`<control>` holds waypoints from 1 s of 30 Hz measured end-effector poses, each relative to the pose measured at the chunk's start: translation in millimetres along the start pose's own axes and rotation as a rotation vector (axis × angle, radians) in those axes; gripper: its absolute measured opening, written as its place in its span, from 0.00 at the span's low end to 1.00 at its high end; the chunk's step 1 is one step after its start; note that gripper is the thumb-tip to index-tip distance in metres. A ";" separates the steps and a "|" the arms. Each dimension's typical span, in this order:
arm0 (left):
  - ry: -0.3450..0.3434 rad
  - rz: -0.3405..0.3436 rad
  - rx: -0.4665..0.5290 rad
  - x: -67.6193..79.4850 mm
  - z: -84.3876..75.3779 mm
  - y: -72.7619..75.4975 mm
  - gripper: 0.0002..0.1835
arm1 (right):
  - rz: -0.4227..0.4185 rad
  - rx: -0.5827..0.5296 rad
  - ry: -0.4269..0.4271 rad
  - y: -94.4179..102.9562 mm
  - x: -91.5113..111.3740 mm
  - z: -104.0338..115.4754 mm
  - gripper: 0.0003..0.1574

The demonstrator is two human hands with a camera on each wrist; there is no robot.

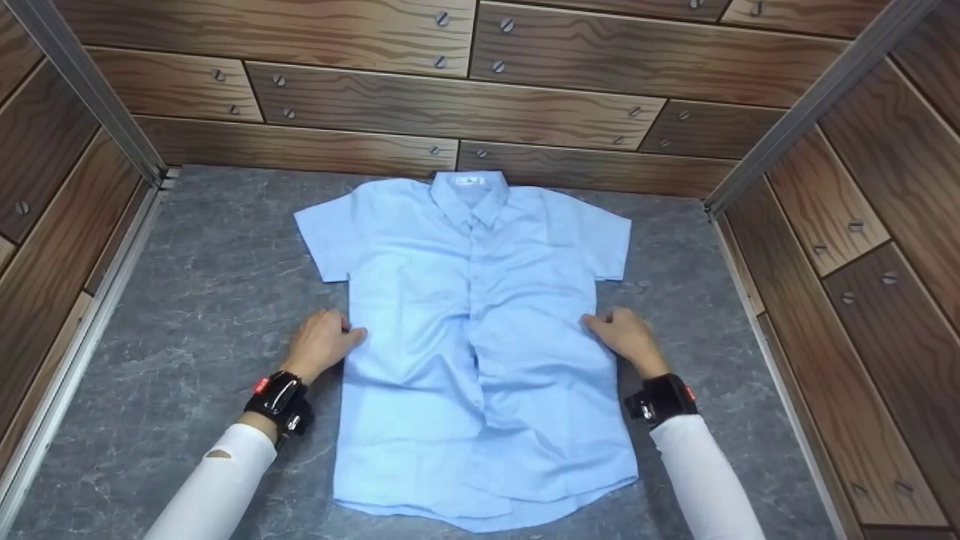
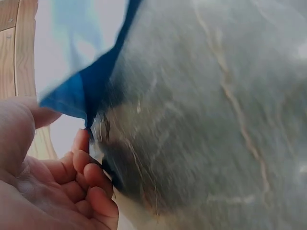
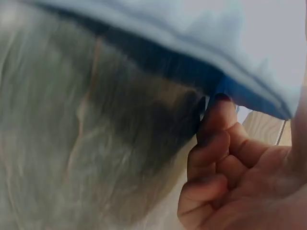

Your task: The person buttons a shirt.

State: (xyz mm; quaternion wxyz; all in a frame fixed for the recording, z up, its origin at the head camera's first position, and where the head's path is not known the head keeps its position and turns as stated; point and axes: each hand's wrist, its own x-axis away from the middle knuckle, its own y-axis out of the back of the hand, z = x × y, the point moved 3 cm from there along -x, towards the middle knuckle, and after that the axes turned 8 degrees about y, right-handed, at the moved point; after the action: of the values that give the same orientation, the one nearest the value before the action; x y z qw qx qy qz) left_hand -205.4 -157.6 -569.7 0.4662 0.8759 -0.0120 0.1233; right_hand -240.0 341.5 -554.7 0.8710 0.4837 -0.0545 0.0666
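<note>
A light blue short-sleeved button shirt (image 1: 412, 315) lies front up with its collar at the far side, its body wrinkled around the button placket. At the shirt's left side edge, my left hand (image 1: 321, 343) pinches the fabric between thumb and fingers. My right hand (image 1: 628, 337) pinches the opposite side edge at about the same height. In the left wrist view the shirt's edge (image 2: 72, 93) sits between thumb and index finger, other fingers curled beneath. The right wrist view has the cloth (image 3: 259, 96) over the index finger, with the thumb mostly cut off by the frame.
The shirt is on a grey marble-patterned surface (image 1: 225, 247). Wood-patterned panels (image 1: 360, 97) stand at the back and both sides, joined by metal corner posts (image 1: 817, 105). Each wrist carries a black strapped camera (image 1: 281, 401).
</note>
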 end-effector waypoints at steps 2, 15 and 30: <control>-0.001 -0.002 0.048 -1.5 -0.7 -0.5 0.13 | 0.000 -0.078 -0.010 -0.2 -0.4 -0.4 0.23; 0.083 0.018 0.621 -10.3 -6.9 6.3 0.10 | -0.156 -0.382 0.000 13.0 -1.9 -2.1 0.26; 0.025 -0.106 0.783 -11.5 -7.7 7.4 0.12 | -0.214 -0.667 0.087 15.6 -1.1 2.9 0.25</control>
State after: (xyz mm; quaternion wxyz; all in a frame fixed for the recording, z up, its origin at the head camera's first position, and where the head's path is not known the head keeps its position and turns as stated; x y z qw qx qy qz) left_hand -219.1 -156.6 -562.1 0.1029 0.9853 0.0869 0.1050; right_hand -243.8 347.1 -540.4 0.9846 0.1724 0.0151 -0.0260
